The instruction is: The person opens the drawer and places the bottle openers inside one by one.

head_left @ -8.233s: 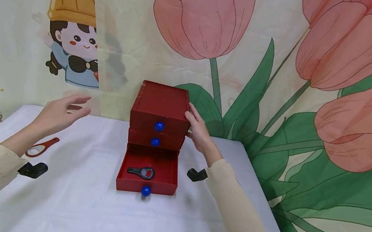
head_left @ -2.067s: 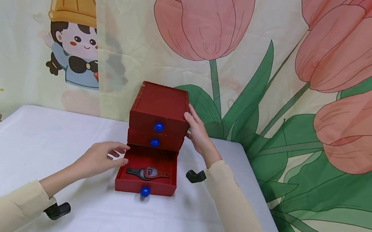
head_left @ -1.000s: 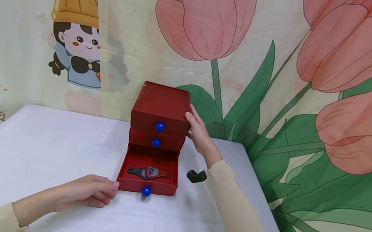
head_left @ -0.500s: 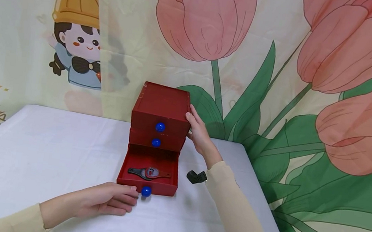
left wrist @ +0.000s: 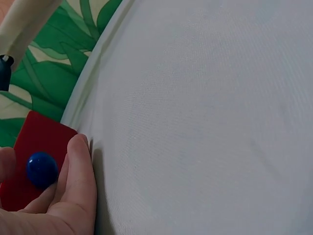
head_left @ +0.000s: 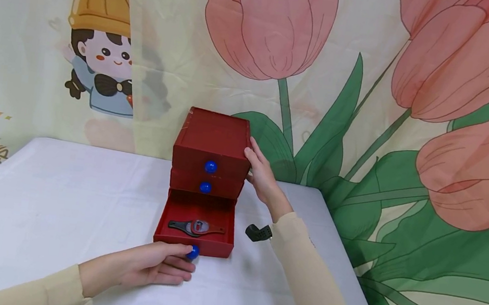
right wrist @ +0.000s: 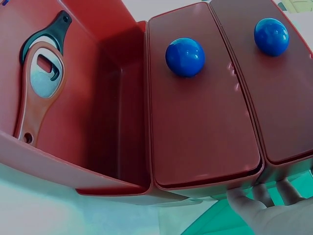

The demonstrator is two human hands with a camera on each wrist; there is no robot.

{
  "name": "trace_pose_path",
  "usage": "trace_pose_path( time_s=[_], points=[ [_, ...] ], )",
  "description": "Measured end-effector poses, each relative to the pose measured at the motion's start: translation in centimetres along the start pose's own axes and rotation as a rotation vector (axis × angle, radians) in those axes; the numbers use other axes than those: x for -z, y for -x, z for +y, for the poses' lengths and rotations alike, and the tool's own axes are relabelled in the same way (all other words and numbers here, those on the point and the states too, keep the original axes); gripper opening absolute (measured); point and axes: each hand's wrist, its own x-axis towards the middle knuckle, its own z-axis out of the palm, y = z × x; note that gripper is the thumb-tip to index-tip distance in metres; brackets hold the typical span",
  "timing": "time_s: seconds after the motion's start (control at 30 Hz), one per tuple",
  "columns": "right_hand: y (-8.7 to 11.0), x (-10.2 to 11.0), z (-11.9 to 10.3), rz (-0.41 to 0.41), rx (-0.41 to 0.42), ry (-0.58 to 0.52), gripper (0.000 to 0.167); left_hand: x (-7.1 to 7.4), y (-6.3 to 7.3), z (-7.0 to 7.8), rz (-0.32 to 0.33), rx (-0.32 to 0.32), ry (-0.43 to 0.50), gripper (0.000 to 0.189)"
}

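Observation:
A red cabinet [head_left: 215, 131] of stacked drawers with blue knobs stands on the table. Its bottom drawer [head_left: 163, 219] is pulled out. Inside, a red bottle opener [right wrist: 41, 93] overlaps a black bottle opener [head_left: 177, 225]. My left hand [head_left: 150, 265] is at the drawer front, thumb tip at the bottom blue knob [left wrist: 42, 170] and fingers extended beneath it. In the left wrist view the knob lies between thumb and fingers, with space on the thumb side. My right hand [head_left: 264, 177] rests against the cabinet's right side, fingers straight along the wall.
A white cloth covers the table [head_left: 63, 192], whose right edge slants toward the front. Behind hangs a backdrop [head_left: 168, 63] printed with tulips and a cartoon child. The two upper drawers [right wrist: 203, 107] are closed. A black wrist device [head_left: 258, 232] sits at the right cuff.
The red bottle opener went from the table at left into the drawer beside the black one. My left hand then moved down and right to the bottom knob. My right hand stayed put.

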Motion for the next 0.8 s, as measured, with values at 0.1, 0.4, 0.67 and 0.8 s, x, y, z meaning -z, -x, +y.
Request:
trace_pose_path(
  time_s=[0.1,0.4,0.67,0.8],
  points=[
    [0.0,0.0,0.0,-0.002,-0.002,-0.002,0.066,-0.2,-0.3,0.0,-0.006,0.016,0.050,0.061],
    [0.2,0.0,0.0,0.005,0.005,0.000,0.066,-0.7,-0.9,-0.2,0.032,0.018,0.116,0.061],
    [0.2,0.0,0.0,0.004,0.008,0.009,0.067,-0.8,-1.4,-0.5,0.061,-0.013,0.112,0.064],
    [0.1,0.0,0.1,0.004,0.003,0.006,0.066,-0.9,-1.6,-0.3,0.089,-0.016,0.114,0.065]
  ],
)
